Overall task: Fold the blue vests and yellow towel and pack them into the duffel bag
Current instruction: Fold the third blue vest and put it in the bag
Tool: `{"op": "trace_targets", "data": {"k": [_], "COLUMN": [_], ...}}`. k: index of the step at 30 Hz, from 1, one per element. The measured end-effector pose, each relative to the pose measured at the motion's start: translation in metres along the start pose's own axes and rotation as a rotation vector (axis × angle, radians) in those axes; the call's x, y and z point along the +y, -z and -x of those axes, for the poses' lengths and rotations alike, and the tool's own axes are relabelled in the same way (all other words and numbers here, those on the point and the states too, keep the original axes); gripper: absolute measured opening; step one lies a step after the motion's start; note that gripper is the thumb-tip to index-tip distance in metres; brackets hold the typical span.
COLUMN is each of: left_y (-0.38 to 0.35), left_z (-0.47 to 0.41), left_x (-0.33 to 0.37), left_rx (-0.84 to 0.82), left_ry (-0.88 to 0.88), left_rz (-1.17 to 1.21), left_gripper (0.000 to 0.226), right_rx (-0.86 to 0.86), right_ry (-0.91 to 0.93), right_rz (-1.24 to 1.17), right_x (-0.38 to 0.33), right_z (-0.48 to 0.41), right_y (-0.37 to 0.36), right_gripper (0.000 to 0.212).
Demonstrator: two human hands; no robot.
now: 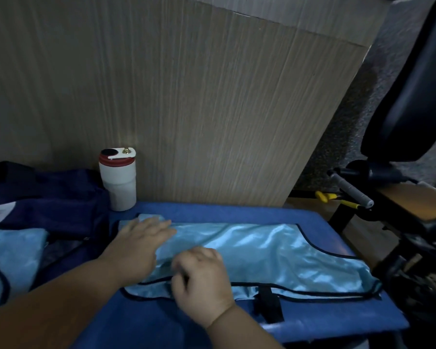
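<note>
While my left grip [139, 244] pins the blue vest [275, 250] flat, I reckon my right grip [202, 280], pinching its 6 o'clock hem, must fold it over.

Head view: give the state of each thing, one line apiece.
Blue vest, spread out flat.
Left hand, flat, pressing the vest.
Right hand, curled, pinching the vest's hem.
Duffel bag, apparently unzipped.
Second vest, in or against the bag, unclear.
Tumbler, upright, lid on.
</note>
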State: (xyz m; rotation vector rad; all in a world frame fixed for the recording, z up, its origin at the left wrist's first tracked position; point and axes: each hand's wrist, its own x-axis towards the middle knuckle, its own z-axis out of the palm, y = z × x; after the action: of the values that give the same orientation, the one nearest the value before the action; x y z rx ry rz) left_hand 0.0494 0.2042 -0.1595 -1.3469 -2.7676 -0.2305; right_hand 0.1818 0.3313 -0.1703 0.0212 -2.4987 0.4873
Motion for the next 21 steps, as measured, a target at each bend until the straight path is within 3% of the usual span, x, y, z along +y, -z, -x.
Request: {"op": "trace_targets", "data": {"k": [2, 3, 5, 6, 11, 17, 21], "left_y": [-0.006, -0.008, -0.011, -0.012, -0.003, 0.0, -0.002], "left_z": [0.007, 0.009, 0.01, 0.009, 0.004, 0.006, 0.002], "left_x": [-0.007, -0.01, -0.015, -0.017, -0.005, 0.002, -0.002], "left_rx": [-0.248, -0.369, -0.425, -0.39, -0.224, -0.179, -0.212], "left_ry": [0.101, 0.198, 0.332, 0.36, 0.466, 0.627, 0.734], "left_rz": [-0.023, -0.005, 0.04, 0.055, 0.176, 0.162, 0.231], "left_gripper": [0.06, 0.062, 0.064, 0.062, 0.07, 0.085, 0.079], "right_rx": [-0.149, -0.344, -0.74, -0.818, -0.803, -0.718, -0.678], "right_ry": [-0.176, -0.269, -0.359, -0.353, -0.321, -0.271, -0.241], "right_rz": [0.102, 0.118, 0.144, 0.171, 0.178, 0.18, 0.157], "right_x": [0.003, 0.003, 0.006, 0.008, 0.011, 0.01, 0.011], "right_z": [-0.002, -0.001, 0.002, 0.004, 0.011, 0.027, 0.031], "right_y": [0.002, 0.003, 0.004, 0.004, 0.001, 0.005, 0.01], "right_gripper": [0.036, 0.049, 0.072, 0.078, 0.082, 0.063, 0.083]}}
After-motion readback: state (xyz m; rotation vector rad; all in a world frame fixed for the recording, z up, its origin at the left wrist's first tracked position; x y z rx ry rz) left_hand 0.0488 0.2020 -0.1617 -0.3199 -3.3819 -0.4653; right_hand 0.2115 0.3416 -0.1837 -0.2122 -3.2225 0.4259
